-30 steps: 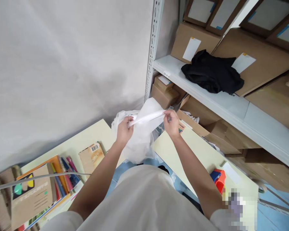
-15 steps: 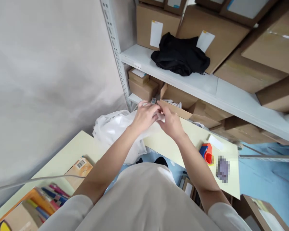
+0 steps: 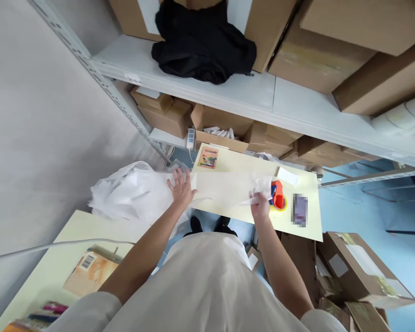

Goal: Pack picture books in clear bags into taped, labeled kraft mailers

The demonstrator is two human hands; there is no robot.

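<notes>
A thin white translucent plastic sheet point(image 3: 224, 186), or perhaps a flat bag, stretches across the pale yellow table. My left hand point(image 3: 181, 190) lies on its left end with the fingers spread. At the other end, my right hand point(image 3: 260, 207) pinches the sheet's crumpled edge, next to the orange and blue tape dispenser point(image 3: 277, 193). A heap of similar white plastic point(image 3: 129, 191) sits left of my left hand. Behind the sheet is a small book with an orange cover point(image 3: 208, 157).
A black cloth point(image 3: 204, 44) rests on the grey shelf point(image 3: 235, 94) ahead, among cardboard boxes point(image 3: 328, 64). An open carton point(image 3: 223, 140) stands beneath. More books point(image 3: 91, 272) are at left front, with a cable point(image 3: 62, 247) above them. Cartons point(image 3: 363, 267) are stacked at right.
My hands were together near the shelf and are now apart, the sheet spread between them. The right hand moved right with its edge; the left opened flat. The orange book has come into view.
</notes>
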